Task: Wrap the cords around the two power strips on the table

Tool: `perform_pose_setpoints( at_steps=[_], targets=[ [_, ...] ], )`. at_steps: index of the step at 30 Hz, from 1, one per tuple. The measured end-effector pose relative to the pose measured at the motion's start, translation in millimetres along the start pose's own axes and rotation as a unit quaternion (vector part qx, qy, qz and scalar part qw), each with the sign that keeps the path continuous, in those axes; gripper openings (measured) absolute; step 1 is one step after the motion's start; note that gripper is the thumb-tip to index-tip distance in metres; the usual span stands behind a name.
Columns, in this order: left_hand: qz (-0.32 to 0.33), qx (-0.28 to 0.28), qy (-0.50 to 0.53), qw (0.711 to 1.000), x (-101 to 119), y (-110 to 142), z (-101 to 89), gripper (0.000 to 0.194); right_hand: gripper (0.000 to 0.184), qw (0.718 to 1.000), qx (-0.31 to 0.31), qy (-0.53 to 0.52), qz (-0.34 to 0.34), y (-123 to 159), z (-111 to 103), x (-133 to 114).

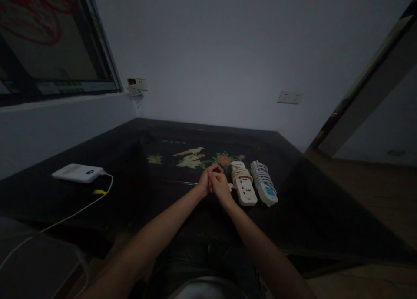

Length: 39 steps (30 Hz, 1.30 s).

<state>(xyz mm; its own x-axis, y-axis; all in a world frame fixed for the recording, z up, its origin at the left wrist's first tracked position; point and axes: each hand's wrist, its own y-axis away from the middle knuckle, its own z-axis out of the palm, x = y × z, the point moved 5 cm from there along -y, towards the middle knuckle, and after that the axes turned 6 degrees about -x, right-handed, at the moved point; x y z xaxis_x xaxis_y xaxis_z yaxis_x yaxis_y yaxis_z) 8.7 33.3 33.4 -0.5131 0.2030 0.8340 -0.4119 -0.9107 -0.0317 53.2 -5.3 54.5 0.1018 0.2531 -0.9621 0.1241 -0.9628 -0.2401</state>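
My left hand (204,181) and my right hand (220,185) are folded together over the dark table, fingers closed against each other. No object shows in either of them. Just right of my right hand lies a cream power strip (246,192), its cord wound round its upper half. Beside that strip is a second, white power strip (269,193) with a blue socket face and a grey-white cord coiled about it. Both strips lie apart from my hands.
The black table (182,131) bears an inlaid bird-and-flower picture (191,160). At left lies a white power bank (78,173) with a white cable (78,212) running off the near edge, by a yellow tag (99,192). Wall sockets (289,97) sit behind.
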Motion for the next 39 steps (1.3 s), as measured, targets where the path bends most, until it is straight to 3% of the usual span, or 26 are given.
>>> perform_pose_setpoints(
  at_steps=[39],
  targets=[
    [0.002,0.013,0.003,1.000,1.3,-0.1,1.9,0.019,0.049,1.000,-0.003,0.002,-0.002,-0.6,-0.1,1.7]
  ],
)
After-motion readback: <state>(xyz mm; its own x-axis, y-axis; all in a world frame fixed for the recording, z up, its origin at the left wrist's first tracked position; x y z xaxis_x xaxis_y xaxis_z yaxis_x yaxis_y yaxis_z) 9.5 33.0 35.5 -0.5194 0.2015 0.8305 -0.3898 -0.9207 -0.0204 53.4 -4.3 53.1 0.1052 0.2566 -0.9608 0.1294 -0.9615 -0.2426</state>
